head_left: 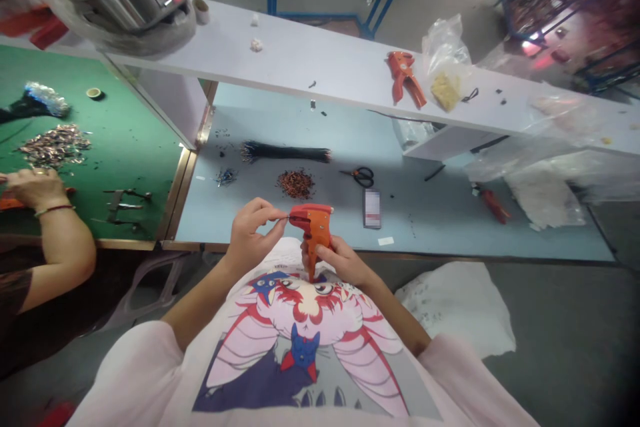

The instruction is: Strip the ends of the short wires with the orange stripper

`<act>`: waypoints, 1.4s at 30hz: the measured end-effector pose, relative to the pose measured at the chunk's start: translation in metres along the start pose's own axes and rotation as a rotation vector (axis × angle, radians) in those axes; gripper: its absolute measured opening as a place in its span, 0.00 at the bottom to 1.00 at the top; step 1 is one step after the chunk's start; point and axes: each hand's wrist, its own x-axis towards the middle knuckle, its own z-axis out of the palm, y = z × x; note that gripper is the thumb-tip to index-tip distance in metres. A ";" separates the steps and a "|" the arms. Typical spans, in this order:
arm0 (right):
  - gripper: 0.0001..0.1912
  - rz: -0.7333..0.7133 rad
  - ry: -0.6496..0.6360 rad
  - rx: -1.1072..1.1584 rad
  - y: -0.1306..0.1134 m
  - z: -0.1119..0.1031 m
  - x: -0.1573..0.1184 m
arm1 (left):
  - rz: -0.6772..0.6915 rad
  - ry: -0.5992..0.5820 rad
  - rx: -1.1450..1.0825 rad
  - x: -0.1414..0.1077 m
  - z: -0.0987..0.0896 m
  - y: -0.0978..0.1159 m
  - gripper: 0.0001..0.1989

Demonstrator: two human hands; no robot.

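My right hand (343,260) is wrapped round the handles of an orange-red wire stripper (316,219), held upright close to my shirt. At its jaws, on the left side, my left hand (256,230) pinches a thin dark wire (286,216); how far the wire goes in is hidden. Behind the tool, on the blue-grey table (345,133), lies a heap of small coppery pieces (296,184). Beyond it is a bundle of black wires (287,151) with bare ends. Black-handled scissors (363,177) and a phone (372,208) lie to the right.
A raised white shelf (340,63) runs across the back, carrying another orange wire stripper (404,79) and plastic bags (446,47). Red-handled pliers (495,205) lie at right. At left, a co-worker's arm (65,233) rests by a green table (145,120) with a metal-parts pile (57,145).
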 end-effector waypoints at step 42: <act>0.17 0.083 0.199 0.147 0.022 -0.016 0.039 | -0.275 -0.020 0.108 -0.005 0.013 -0.045 0.06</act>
